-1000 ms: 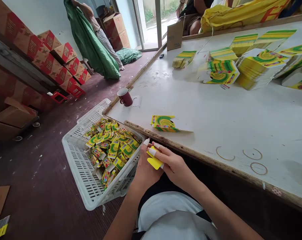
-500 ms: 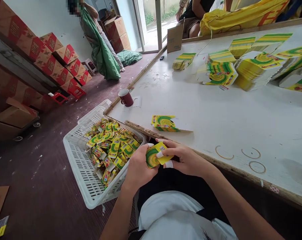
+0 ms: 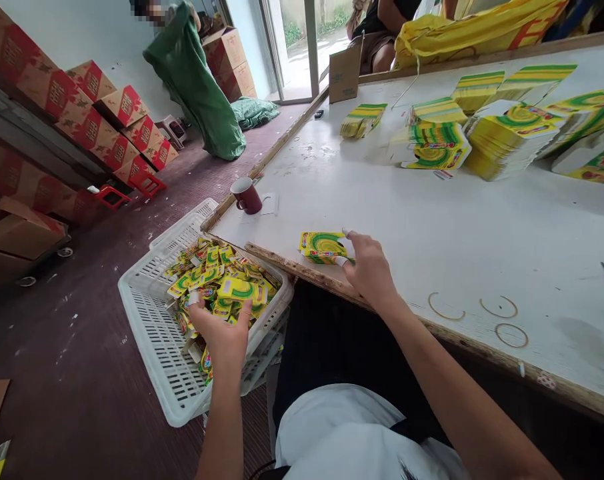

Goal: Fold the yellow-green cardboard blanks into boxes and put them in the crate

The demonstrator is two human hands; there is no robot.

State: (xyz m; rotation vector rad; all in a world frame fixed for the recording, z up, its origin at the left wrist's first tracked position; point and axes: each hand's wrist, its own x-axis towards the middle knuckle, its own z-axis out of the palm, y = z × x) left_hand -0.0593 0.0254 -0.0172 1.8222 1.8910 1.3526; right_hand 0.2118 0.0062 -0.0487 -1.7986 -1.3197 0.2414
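Over the white plastic basket [image 3: 157, 373] my left hand [image 3: 225, 333] is open, thumb and fingers apart. A small yellow-and-green carton [image 3: 242, 291] is just beyond its fingertips, above or on the heap of similar folded cartons [image 3: 209, 257]. My right hand [image 3: 372, 270] reaches onto the table and grips the right end of a few flat yellow-and-green cartons [image 3: 323, 245] between thumb and fingers. White coverings wrap several fingertips.
A maroon mug [image 3: 247, 196] stands at the corner of the white table [image 3: 412, 227]. Stacked flat cartons [image 3: 512, 137] lie at the back. Rubber bands [image 3: 512, 335] lie at right. A person holds green cloth [image 3: 197, 87] near red boxes [image 3: 87, 120].
My hands have moved apart. The left has gone to the basket and let go of the small carton; the right has moved forward to the flat cartons on the table. The green cloth has been lifted.
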